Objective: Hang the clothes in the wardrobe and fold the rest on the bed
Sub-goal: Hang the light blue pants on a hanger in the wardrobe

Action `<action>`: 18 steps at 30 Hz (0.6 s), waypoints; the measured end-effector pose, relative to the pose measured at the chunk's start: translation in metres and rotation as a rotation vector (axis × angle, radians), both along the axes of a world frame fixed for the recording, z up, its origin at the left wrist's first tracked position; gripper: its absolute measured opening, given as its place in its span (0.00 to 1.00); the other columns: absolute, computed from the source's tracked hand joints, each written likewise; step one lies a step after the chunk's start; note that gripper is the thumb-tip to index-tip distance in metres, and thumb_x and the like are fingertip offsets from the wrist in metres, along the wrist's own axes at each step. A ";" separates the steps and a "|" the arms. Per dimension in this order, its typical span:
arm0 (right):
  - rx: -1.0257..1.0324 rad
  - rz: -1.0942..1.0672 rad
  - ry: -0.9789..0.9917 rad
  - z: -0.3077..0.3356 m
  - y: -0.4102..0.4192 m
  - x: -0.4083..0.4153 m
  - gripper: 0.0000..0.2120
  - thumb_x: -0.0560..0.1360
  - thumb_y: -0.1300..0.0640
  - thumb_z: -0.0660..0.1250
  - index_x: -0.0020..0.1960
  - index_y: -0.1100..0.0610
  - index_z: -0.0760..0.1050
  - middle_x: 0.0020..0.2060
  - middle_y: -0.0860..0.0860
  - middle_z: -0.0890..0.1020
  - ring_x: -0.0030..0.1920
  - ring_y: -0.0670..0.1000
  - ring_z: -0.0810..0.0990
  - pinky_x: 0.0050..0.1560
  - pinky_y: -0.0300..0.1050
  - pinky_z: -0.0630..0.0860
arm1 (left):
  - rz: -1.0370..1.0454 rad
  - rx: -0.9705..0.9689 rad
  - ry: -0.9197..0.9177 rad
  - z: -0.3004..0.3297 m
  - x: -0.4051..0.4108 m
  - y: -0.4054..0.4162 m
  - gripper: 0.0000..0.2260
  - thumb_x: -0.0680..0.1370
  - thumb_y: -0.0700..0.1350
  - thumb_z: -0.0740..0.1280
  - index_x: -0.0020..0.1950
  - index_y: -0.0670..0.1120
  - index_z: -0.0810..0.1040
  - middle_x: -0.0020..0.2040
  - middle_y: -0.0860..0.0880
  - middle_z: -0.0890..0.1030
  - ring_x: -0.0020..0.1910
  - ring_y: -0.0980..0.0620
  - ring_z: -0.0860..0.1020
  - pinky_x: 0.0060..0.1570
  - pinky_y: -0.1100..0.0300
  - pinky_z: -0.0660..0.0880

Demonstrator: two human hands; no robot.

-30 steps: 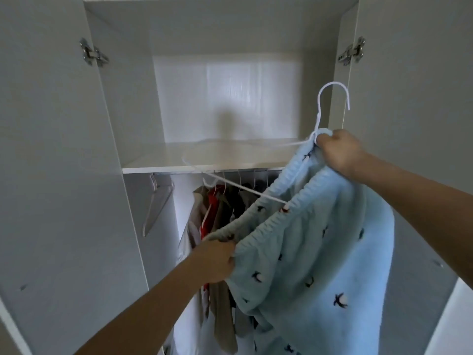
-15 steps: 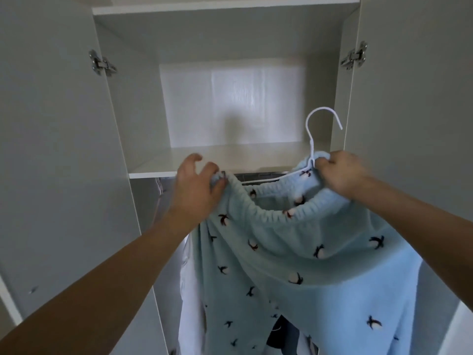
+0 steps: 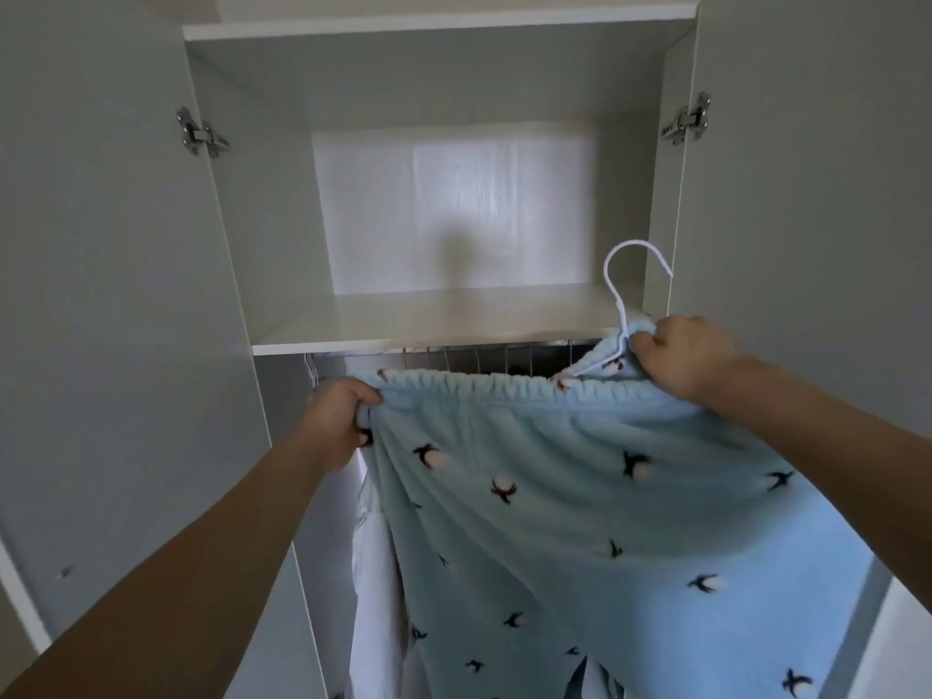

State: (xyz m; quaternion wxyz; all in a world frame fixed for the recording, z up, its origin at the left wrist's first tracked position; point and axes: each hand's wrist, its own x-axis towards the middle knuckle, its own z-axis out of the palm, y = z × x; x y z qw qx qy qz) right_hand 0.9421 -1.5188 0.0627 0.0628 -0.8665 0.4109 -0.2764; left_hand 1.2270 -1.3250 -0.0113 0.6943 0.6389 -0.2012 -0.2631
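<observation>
My left hand point(image 3: 339, 418) grips one end of the elastic waistband of the pale blue fleece trousers with dark bird print point(image 3: 580, 496). My right hand point(image 3: 681, 358) clamps the other end together with the thin white wire hanger point(image 3: 625, 295), just below the white wardrobe shelf point(image 3: 428, 320).

1. The garment point(image 3: 580, 496) covers most of the hanger point(image 3: 623, 315); only its hook and a short run of wire show.
2. The garment runs past the bottom edge, so its lower end is unseen.
3. The rail point(image 3: 484, 351) under the shelf point(image 3: 428, 320) shows as a thin strip only.
4. Both forearms are cut by the frame edges.
5. The left hand point(image 3: 335, 421) hides the garment's corner.
</observation>
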 end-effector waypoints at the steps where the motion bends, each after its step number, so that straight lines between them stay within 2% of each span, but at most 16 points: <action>1: -0.018 -0.009 0.039 -0.003 -0.002 0.000 0.19 0.81 0.51 0.50 0.48 0.63 0.73 0.51 0.65 0.78 0.48 0.61 0.74 0.47 0.47 0.68 | 0.048 0.017 -0.042 0.006 -0.004 -0.001 0.22 0.55 0.42 0.68 0.48 0.44 0.80 0.51 0.38 0.80 0.44 0.44 0.77 0.38 0.57 0.71; 3: -0.037 -0.001 0.103 -0.008 -0.006 0.009 0.19 0.81 0.50 0.50 0.49 0.62 0.73 0.51 0.63 0.77 0.48 0.60 0.74 0.47 0.46 0.69 | 0.039 -0.026 -0.237 0.026 -0.034 -0.007 0.09 0.68 0.41 0.67 0.47 0.48 0.81 0.46 0.44 0.81 0.42 0.48 0.78 0.32 0.63 0.71; 4: -0.014 0.011 0.090 -0.007 -0.005 0.015 0.19 0.81 0.49 0.50 0.49 0.61 0.73 0.49 0.62 0.77 0.47 0.59 0.74 0.45 0.45 0.68 | -0.033 -0.081 -0.380 0.034 -0.053 -0.016 0.09 0.74 0.38 0.65 0.49 0.48 0.81 0.44 0.47 0.81 0.43 0.50 0.78 0.32 0.65 0.73; 5: 0.018 0.035 0.057 -0.005 -0.004 0.021 0.19 0.80 0.49 0.51 0.48 0.61 0.73 0.46 0.60 0.76 0.45 0.59 0.72 0.44 0.44 0.66 | -0.105 -0.097 -0.593 0.040 -0.071 -0.023 0.10 0.77 0.38 0.63 0.53 0.49 0.81 0.47 0.48 0.81 0.47 0.51 0.78 0.38 0.67 0.75; 6: 0.072 0.068 -0.010 -0.003 -0.003 0.027 0.19 0.80 0.50 0.52 0.47 0.63 0.74 0.43 0.59 0.74 0.44 0.58 0.71 0.42 0.44 0.65 | -0.196 -0.055 -0.870 0.042 -0.085 -0.032 0.12 0.77 0.41 0.63 0.58 0.51 0.79 0.52 0.49 0.78 0.53 0.51 0.75 0.50 0.67 0.73; 7: 0.130 0.109 -0.087 0.001 -0.001 0.031 0.18 0.79 0.51 0.54 0.46 0.63 0.74 0.40 0.59 0.73 0.42 0.57 0.71 0.38 0.45 0.64 | -0.275 0.097 -1.131 0.042 -0.096 -0.039 0.16 0.76 0.47 0.64 0.65 0.56 0.74 0.59 0.50 0.74 0.59 0.51 0.69 0.60 0.63 0.67; 8: 0.220 0.157 -0.206 0.003 0.002 0.034 0.16 0.78 0.52 0.56 0.43 0.64 0.75 0.37 0.59 0.73 0.40 0.57 0.71 0.36 0.46 0.64 | -0.286 0.274 -1.310 0.040 -0.096 -0.044 0.22 0.76 0.53 0.65 0.70 0.62 0.67 0.63 0.51 0.68 0.63 0.51 0.63 0.64 0.58 0.60; 9: 0.330 0.216 -0.335 0.005 0.006 0.035 0.14 0.76 0.53 0.58 0.42 0.63 0.74 0.36 0.59 0.73 0.38 0.55 0.71 0.36 0.46 0.64 | -0.233 0.437 -1.408 0.035 -0.089 -0.046 0.27 0.75 0.57 0.65 0.72 0.64 0.60 0.67 0.51 0.62 0.67 0.51 0.58 0.66 0.53 0.55; 11: 0.542 0.330 -0.500 0.009 0.014 0.031 0.10 0.71 0.54 0.61 0.43 0.61 0.74 0.35 0.58 0.71 0.37 0.54 0.70 0.39 0.47 0.64 | -0.002 0.548 -1.427 0.027 -0.077 -0.043 0.34 0.73 0.63 0.65 0.75 0.62 0.53 0.70 0.49 0.57 0.72 0.47 0.53 0.69 0.46 0.50; 13: 0.671 0.418 -0.491 0.012 0.015 0.024 0.09 0.70 0.56 0.62 0.45 0.60 0.75 0.37 0.57 0.73 0.39 0.54 0.72 0.43 0.48 0.66 | 0.256 0.526 -1.416 0.028 -0.070 -0.043 0.33 0.71 0.67 0.64 0.72 0.58 0.59 0.69 0.47 0.60 0.71 0.46 0.57 0.70 0.40 0.48; 14: 0.707 0.439 -0.462 0.012 0.013 0.021 0.08 0.70 0.56 0.63 0.46 0.60 0.75 0.38 0.57 0.74 0.41 0.54 0.73 0.45 0.48 0.67 | 0.299 0.506 -1.431 0.031 -0.068 -0.044 0.28 0.72 0.67 0.63 0.67 0.55 0.66 0.65 0.47 0.65 0.68 0.45 0.63 0.70 0.41 0.52; 15: 0.740 0.442 -0.444 0.012 0.011 0.018 0.08 0.70 0.57 0.63 0.46 0.59 0.75 0.39 0.57 0.74 0.42 0.55 0.73 0.47 0.49 0.67 | 0.277 0.487 -1.445 0.037 -0.067 -0.045 0.21 0.74 0.64 0.62 0.59 0.52 0.71 0.59 0.47 0.71 0.62 0.45 0.70 0.65 0.45 0.61; 16: 0.758 0.433 -0.420 0.012 0.009 0.015 0.08 0.69 0.57 0.64 0.46 0.59 0.75 0.39 0.57 0.74 0.42 0.55 0.72 0.47 0.50 0.66 | 0.214 0.487 -1.463 0.042 -0.067 -0.046 0.16 0.76 0.61 0.61 0.52 0.50 0.72 0.52 0.48 0.74 0.55 0.46 0.75 0.55 0.51 0.68; 17: 0.761 0.413 -0.397 0.010 0.006 0.013 0.09 0.67 0.57 0.64 0.45 0.59 0.75 0.39 0.57 0.73 0.41 0.55 0.71 0.46 0.50 0.66 | 0.163 0.508 -1.515 0.045 -0.070 -0.045 0.13 0.78 0.59 0.59 0.47 0.49 0.71 0.47 0.49 0.74 0.50 0.46 0.77 0.46 0.55 0.68; 18: 0.721 0.392 -0.346 0.008 0.002 0.010 0.08 0.66 0.58 0.64 0.43 0.60 0.74 0.37 0.58 0.73 0.39 0.55 0.71 0.44 0.49 0.66 | 0.162 0.522 -1.582 0.047 -0.072 -0.043 0.13 0.80 0.57 0.57 0.45 0.49 0.70 0.45 0.50 0.75 0.47 0.47 0.77 0.41 0.57 0.66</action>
